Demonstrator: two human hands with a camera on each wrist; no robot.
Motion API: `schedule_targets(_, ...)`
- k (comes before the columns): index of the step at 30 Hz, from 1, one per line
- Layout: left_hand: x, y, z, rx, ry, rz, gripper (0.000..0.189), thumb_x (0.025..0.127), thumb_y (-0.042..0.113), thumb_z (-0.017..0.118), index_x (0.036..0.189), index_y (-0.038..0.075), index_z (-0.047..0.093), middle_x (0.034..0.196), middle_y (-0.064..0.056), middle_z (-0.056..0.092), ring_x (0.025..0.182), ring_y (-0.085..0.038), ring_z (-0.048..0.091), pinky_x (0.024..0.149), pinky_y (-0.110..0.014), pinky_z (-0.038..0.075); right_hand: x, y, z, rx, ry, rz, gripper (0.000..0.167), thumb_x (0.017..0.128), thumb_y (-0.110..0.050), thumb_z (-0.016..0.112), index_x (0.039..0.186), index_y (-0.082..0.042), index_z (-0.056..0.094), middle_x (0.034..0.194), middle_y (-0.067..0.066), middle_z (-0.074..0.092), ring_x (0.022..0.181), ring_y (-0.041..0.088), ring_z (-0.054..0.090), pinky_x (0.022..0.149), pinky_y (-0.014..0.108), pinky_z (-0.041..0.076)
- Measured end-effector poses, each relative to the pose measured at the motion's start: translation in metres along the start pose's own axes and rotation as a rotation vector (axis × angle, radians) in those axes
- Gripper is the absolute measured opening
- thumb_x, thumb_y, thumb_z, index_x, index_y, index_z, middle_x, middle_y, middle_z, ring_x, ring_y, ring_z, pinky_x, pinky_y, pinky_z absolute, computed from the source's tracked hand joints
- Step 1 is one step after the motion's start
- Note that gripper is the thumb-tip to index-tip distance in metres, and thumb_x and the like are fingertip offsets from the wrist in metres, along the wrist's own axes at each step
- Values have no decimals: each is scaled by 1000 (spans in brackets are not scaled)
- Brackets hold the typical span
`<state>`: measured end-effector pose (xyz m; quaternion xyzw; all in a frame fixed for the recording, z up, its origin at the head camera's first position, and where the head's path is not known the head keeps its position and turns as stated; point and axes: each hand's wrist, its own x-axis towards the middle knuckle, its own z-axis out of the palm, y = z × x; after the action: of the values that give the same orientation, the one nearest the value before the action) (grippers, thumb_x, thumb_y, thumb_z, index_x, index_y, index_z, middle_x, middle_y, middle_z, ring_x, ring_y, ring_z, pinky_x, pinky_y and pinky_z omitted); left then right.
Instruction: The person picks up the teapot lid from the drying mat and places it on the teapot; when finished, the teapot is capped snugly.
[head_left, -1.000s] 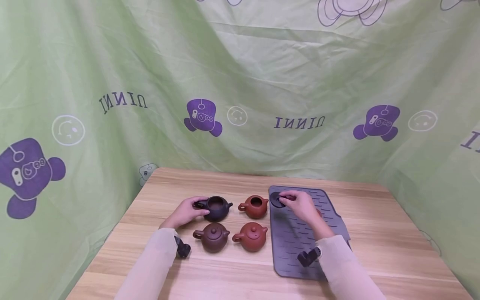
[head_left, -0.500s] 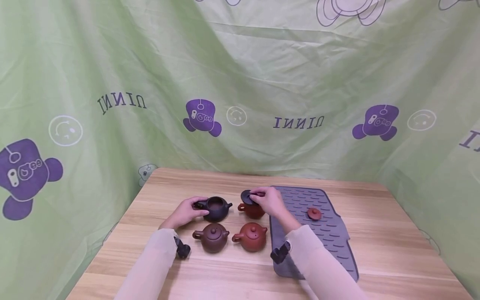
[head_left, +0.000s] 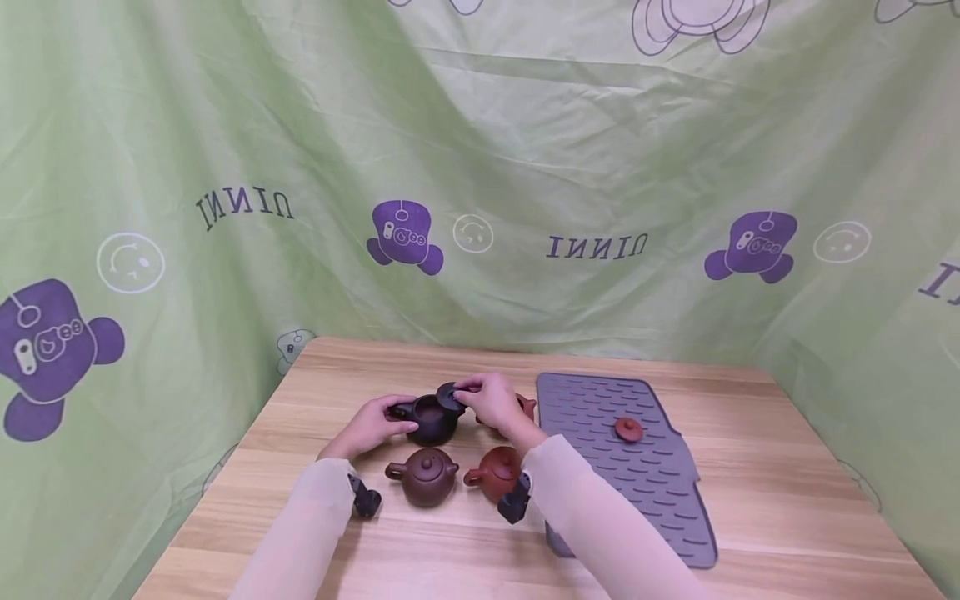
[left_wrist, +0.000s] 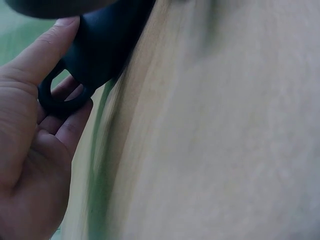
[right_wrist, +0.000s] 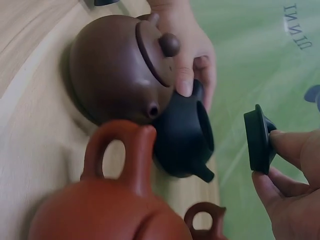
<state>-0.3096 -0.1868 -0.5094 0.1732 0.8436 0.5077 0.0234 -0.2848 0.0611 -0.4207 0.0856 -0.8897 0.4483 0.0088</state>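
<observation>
Black lid shows apart from the black teapot in my right-wrist view; my head view overlaps them. Right hand pinches the lid at its fingertips; left hand grips the teapot at its handle.

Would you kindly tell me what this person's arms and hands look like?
The left sleeve and right sleeve are long and pale cream. A small black device sits at the left wrist, a similar device at the right. The left hand and right hand are gloveless.
</observation>
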Motion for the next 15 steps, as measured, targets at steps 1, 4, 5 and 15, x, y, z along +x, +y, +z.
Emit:
schedule_targets(1,0,0,0,4,0,3,54,79,20,83,126,2,63,122,-17,63,94,-22,57,79,-31,47,1,-2,3,-7,0,-11,16,87,-18,74,100,-10,77,88,2,72,76,18,64,72,29,48)
schedule_targets(4,-1,2,0,22,-4,10,54,80,21,82,126,2,63,123,-16,62,98,-23,56,82,-33,46,4,-4,11,-16,-4,-26,14,86,-16,75,98,-9,77,93,3,72,88,15,62,79,31,49)
schedule_targets(5,-2,3,0,24,-7,9,53,80,21,82,126,2,63,123,-16,62,97,-23,56,81,-32,47,5,-5,14,-23,-8,-25,13,86,-16,75,98,-9,77,94,2,72,89,16,62,81,31,49)
schedule_targets(15,-2,3,-1,6,-14,21,53,81,19,82,126,0,63,122,-17,62,89,-19,57,72,-26,48,12,-9,34,-71,-33,-19,11,85,-15,76,94,-10,77,89,2,71,89,17,62,80,29,48)
